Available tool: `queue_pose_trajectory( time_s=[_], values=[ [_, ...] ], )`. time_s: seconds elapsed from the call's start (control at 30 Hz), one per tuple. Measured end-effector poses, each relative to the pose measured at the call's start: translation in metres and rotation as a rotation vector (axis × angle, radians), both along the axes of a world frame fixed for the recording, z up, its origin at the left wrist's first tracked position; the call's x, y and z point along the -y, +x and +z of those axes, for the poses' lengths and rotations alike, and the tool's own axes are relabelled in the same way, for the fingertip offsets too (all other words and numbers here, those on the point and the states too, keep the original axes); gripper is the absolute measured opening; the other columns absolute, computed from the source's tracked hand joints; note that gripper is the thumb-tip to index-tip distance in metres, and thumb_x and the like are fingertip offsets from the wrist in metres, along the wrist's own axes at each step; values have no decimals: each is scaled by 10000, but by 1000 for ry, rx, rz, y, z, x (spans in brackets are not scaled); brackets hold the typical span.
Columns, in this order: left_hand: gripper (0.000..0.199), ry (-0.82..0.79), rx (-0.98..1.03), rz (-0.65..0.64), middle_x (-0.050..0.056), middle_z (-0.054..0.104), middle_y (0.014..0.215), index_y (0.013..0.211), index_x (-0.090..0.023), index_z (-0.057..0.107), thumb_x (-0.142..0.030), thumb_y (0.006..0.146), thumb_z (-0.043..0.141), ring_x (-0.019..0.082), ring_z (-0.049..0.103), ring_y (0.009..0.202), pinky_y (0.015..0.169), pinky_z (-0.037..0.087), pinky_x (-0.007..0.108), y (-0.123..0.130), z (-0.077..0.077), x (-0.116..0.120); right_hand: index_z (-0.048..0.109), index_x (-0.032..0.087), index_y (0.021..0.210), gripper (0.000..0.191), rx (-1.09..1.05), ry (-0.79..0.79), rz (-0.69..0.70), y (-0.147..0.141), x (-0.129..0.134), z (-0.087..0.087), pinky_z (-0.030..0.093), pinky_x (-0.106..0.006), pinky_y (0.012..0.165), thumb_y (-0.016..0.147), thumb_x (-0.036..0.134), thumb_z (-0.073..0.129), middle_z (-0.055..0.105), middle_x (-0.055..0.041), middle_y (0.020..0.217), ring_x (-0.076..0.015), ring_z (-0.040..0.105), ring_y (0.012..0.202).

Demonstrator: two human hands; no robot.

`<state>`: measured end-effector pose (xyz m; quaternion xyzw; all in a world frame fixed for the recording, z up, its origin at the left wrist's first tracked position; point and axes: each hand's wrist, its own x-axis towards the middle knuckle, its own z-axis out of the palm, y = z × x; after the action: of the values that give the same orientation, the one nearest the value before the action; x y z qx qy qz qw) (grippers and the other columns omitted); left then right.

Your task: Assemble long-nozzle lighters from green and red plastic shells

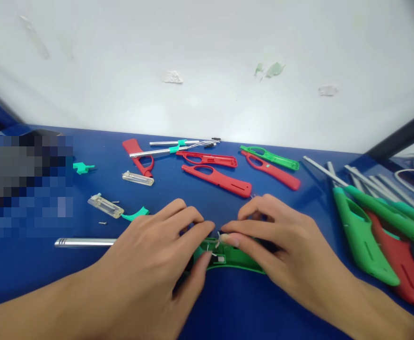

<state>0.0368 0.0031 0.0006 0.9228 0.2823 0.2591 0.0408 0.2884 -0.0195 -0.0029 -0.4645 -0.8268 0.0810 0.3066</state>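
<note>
An open green lighter shell (240, 257) lies on the blue table in front of me, with a silver metal tube (86, 242) reaching out to its left. My left hand (153, 255) holds the shell at its left part, thumb on the near edge and fingers over the far side. Between the thumb and forefinger of my right hand (281, 241) is a thin white wire (218, 240), just above the inside of the shell. A small whitish part (221, 259) sits in the shell. My hands cover much of it.
Red shell halves (217, 180) and a green shell half (272, 158) lie beyond my hands. Metal tubes with wires (173, 143) rest at the back. To the left are clear fuel tanks (106, 206) and a teal trigger (136, 215). Assembled lighters (365, 236) are piled on the right.
</note>
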Motion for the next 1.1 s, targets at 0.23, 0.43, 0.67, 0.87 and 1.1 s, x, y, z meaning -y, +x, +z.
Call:
queue_pose_trajectory(
  time_s=[0.23, 0.43, 0.67, 0.87, 1.1],
  values=[
    [246, 72, -90, 1, 117, 779, 1166, 1216, -193, 687, -239, 1144, 457, 288, 716, 923, 648, 614, 437, -4, 0, 6, 881, 272, 1035, 244, -20, -53, 39, 1, 2, 2, 551, -248, 740, 1149, 345, 678, 764, 39, 946, -106, 732, 838],
    [253, 88, -49, -42, 72, 772, 1100, 1378, -187, 611, -254, 1148, 530, 283, 743, 945, 647, 619, 435, -6, -4, 3, 880, 262, 1097, 214, 4, -9, 84, 2, 3, 0, 544, -257, 742, 1144, 342, 687, 762, 18, 959, -123, 710, 848],
    [189, 92, -17, -39, 51, 789, 1090, 1327, -230, 609, -288, 1166, 531, 265, 756, 904, 558, 562, 409, -7, -5, 4, 855, 255, 1134, 214, 94, 95, 84, 1, 2, -6, 565, -303, 729, 1153, 269, 642, 739, -21, 1001, -163, 701, 836],
    [117, 45, -15, -61, 20, 781, 1036, 1242, -243, 636, -278, 1147, 577, 241, 740, 845, 559, 537, 390, -7, -5, 1, 765, 268, 1104, 68, 25, 32, 107, 3, 2, -6, 566, -316, 896, 1134, 273, 704, 815, 26, 1006, -161, 749, 899],
    [134, 73, -16, -69, 17, 797, 1068, 1250, -255, 649, -266, 1165, 547, 237, 754, 861, 576, 537, 398, -8, -5, 1, 778, 248, 995, 210, 30, 35, 110, 2, 3, -4, 595, -291, 801, 1158, 257, 646, 800, -9, 977, -161, 733, 863]
  ],
)
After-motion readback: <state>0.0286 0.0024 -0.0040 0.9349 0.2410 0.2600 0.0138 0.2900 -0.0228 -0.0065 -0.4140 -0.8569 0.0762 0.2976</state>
